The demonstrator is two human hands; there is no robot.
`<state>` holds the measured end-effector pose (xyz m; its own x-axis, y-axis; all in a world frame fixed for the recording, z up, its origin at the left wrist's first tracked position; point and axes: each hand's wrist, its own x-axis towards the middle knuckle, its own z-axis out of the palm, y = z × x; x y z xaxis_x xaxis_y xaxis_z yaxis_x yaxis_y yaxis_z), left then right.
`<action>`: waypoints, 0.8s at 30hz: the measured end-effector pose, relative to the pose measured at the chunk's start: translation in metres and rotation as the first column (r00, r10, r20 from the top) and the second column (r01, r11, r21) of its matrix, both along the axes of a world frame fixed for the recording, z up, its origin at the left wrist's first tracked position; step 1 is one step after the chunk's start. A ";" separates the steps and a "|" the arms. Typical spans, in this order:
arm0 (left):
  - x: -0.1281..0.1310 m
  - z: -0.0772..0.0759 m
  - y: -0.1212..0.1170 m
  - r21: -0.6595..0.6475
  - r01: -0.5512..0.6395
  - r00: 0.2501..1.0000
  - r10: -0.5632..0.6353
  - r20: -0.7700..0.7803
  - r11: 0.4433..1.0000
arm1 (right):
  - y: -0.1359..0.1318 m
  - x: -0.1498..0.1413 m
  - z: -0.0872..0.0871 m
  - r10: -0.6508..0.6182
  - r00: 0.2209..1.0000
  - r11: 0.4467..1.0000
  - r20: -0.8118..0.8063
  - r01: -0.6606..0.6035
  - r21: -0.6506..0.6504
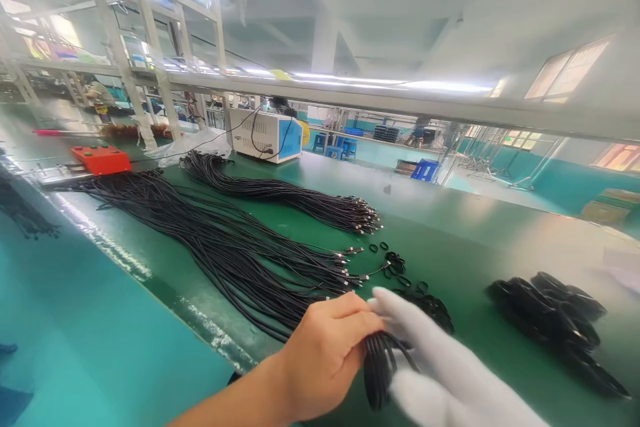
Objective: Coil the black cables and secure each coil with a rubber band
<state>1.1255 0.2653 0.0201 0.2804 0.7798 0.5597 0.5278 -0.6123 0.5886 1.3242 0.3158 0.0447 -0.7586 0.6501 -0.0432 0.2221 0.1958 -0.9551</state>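
My bare left hand (330, 353) is closed around a coiled black cable (379, 370), whose loops hang below the fingers. From the right, my right hand (450, 363) in a white glove meets the coil, fingers above and thumb below it; motion blurs the glove. Just beyond the hands lies a heap of small black rings (433, 310), partly covered by the glove. A wide bundle of loose black cables (215, 230) stretches away to the left, its metal plug ends pointing toward my hands. Behind it rests a second cable bundle (285, 193).
Several coiled cables (550, 320) are piled at the right on the green table (465, 233). A red box with buttons (103, 160) sits at the left, and a white and blue machine (267, 135) stands at the back. A metal shelf frame (350, 90) spans above the table's far side.
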 end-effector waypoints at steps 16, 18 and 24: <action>0.008 0.006 0.015 -0.403 -0.170 0.963 0.239 0.126 0.899 | 0.025 -0.041 -0.037 0.074 0.944 0.860 -0.320 -0.223 -0.460; 0.009 0.005 0.020 -0.465 -0.177 0.952 0.270 0.141 0.868 | 0.028 -0.038 -0.041 0.061 0.925 0.815 -0.374 -0.263 -0.517; 0.015 -0.004 0.032 -0.670 -0.106 0.885 0.377 0.273 0.735 | 0.031 -0.037 -0.056 0.029 0.908 0.792 -0.418 -0.276 -0.544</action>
